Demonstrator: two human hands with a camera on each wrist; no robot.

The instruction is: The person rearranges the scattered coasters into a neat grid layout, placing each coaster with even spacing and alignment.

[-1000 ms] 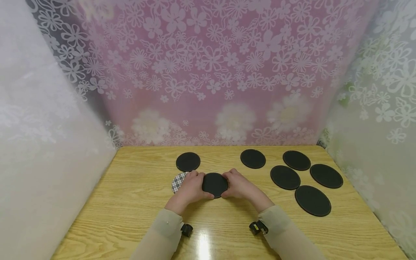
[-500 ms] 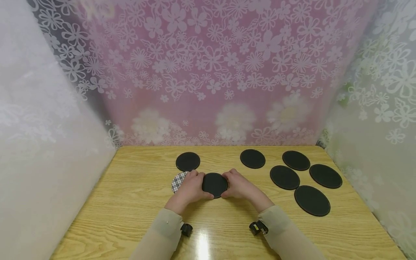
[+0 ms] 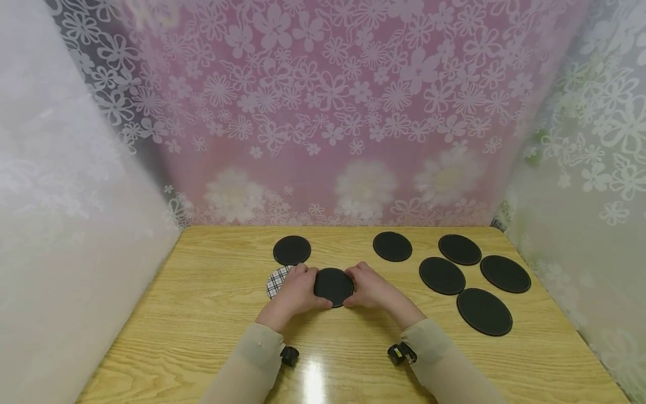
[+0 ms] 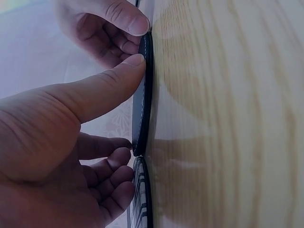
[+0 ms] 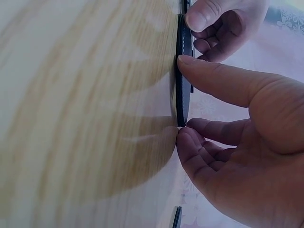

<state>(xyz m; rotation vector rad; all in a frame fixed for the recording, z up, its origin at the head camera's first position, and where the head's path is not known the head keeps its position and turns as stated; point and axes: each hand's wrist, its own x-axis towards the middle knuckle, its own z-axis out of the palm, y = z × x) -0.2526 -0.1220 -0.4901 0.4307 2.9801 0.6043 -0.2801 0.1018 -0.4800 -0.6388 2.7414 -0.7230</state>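
A desk with a glossy, yellow-brown wood-grain top stands before a pink sheet with white flower patterns, with a pale sheet to its left and a pale flowered one to its right. Near its middle lies a flat, round, black coaster with a stitched edge. The left hand and right hand grip its opposite sides, thumbs at the near edge, fingers curved round farther back. A round black-and-white plaid coaster is partly hidden behind the left hand; another black coaster lies beyond it. Five more black coasters lie toward the right.
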